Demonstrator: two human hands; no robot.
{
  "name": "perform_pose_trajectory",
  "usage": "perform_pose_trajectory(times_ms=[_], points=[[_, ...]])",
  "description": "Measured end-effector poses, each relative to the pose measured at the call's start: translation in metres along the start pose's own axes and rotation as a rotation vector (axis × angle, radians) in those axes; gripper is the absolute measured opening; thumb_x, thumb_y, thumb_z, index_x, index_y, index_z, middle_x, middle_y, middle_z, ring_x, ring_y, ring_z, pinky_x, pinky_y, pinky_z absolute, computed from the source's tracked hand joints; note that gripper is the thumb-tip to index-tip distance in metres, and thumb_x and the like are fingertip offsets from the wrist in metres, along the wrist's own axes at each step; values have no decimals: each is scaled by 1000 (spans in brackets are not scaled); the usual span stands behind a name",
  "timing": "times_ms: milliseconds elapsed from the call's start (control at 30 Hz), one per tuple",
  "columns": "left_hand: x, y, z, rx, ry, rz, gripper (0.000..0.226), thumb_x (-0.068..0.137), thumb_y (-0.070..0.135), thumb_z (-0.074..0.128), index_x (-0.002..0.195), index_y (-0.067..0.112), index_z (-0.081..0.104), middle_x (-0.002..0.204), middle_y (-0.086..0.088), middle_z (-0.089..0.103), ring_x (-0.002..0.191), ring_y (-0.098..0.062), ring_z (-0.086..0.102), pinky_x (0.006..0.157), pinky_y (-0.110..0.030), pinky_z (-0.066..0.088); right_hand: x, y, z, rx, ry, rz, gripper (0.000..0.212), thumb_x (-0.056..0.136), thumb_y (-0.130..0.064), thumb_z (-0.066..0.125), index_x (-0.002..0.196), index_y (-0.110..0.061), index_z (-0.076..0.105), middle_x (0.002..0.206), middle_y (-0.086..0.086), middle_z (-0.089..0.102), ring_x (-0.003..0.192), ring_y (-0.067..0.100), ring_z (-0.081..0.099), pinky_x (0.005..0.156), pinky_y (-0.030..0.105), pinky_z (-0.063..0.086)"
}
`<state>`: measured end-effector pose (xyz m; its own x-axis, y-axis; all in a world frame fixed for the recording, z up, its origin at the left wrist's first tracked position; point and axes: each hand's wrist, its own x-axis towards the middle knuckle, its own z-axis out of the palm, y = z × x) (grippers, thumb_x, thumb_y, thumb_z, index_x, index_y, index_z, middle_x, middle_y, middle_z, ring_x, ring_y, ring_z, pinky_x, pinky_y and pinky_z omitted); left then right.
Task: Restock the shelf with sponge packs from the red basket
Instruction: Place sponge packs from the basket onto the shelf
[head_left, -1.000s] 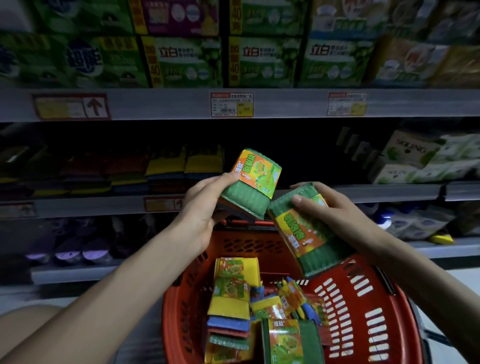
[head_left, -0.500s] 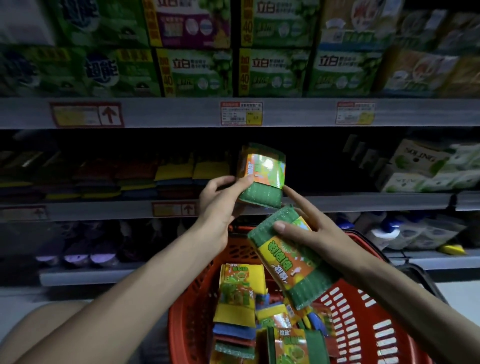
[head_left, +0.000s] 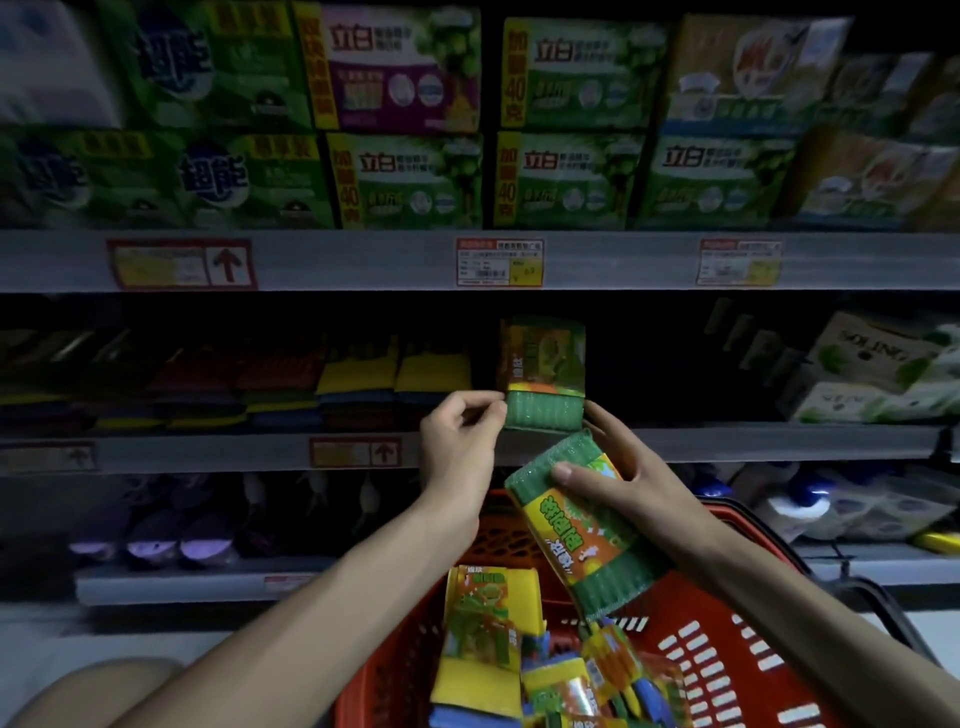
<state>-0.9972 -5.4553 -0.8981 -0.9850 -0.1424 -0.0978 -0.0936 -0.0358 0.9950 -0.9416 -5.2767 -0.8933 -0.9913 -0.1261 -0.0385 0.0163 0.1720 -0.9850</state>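
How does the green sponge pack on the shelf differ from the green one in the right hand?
The shelf pack stands upright on the shelf edge, steadied by the left hand; the held pack is tilted over the red basket, gripped by the right hand. The shelf pack sits in shadow; the held one's label is lit. Both share green scouring material and orange-yellow wrappers.

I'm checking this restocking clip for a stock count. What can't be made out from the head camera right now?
- Price tags: print too small and blurred to read.
- Middle shelf behind the standing sponge pack: too dark to see its depth or any packs behind it.
- Red basket: cut off by the bottom edge, and the arms cover part, so the packs left cannot be counted.
- Second sponge pack: the right hand covers part of its label.
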Motion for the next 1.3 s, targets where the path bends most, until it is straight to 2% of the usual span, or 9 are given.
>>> perform_pose_trajectory(times_ms=[267,467,533,667,833,967,1067,1200,1300], points=[[2,1,2,61,-2,0,20,98,16,63,109,32,68,91,18,70,85,3,65,68,-17,49,19,3,9,-18,52,30,119,59,-66,87,159,-38,28,157,-14,42,139,13,51,113,48,45],[7,4,0,146,-31,-14,26,98,15,58,114,34,68,96,11,73,87,-6,65,66,-20,47,27,3,11,7,23,-16,60,78,-38,82,121,-58,45,110,-36,67,105,5,72,84,24,59],[7,3,1,138,-32,-45,21,97,15,59,103,32,69,86,9,73,80,-12,65,63,-24,44,29,2,11,6,20,-14,58,79,-32,79,122,-54,47,107,-36,69,101,6,73,78,21,59],[4,6,5,65,-66,-121,35,98,11,59,76,38,52,77,15,62,69,-1,55,60,-16,42,33,0,10,46,24,-5,52,81,-26,79,122,-46,53,114,-6,75,95,17,76,74,24,59],[0,15,8,32,-63,-154,27,98,16,59,123,23,63,104,1,72,86,-11,67,68,-27,51,39,-1,10,80,32,12,55,78,-28,81,123,-42,53,115,1,75,93,21,77,72,26,60],[-6,16,11,63,-65,-158,23,90,25,60,113,25,64,110,-8,72,98,-27,70,88,-48,59,40,0,13,66,34,30,65,75,-29,83,131,-35,50,116,0,72,91,16,77,70,23,59],[-7,15,14,91,-65,-168,48,83,31,59,131,22,58,121,-7,70,109,-27,67,97,-51,56,40,3,15,35,19,16,69,79,-21,83,135,-35,45,122,-10,67,99,8,74,74,22,58],[-2,12,9,54,-23,-178,18,100,16,56,115,26,57,106,-1,65,95,-17,61,77,-33,48,40,1,16,-10,3,16,74,75,-28,85,136,-37,43,127,-9,64,102,9,73,77,24,59],[0,9,6,27,-7,-198,26,100,15,56,125,22,54,89,5,57,77,-8,53,67,-29,42,39,-1,14,-20,2,25,73,75,-28,85,133,-40,42,127,-7,65,100,10,74,76,24,59]])
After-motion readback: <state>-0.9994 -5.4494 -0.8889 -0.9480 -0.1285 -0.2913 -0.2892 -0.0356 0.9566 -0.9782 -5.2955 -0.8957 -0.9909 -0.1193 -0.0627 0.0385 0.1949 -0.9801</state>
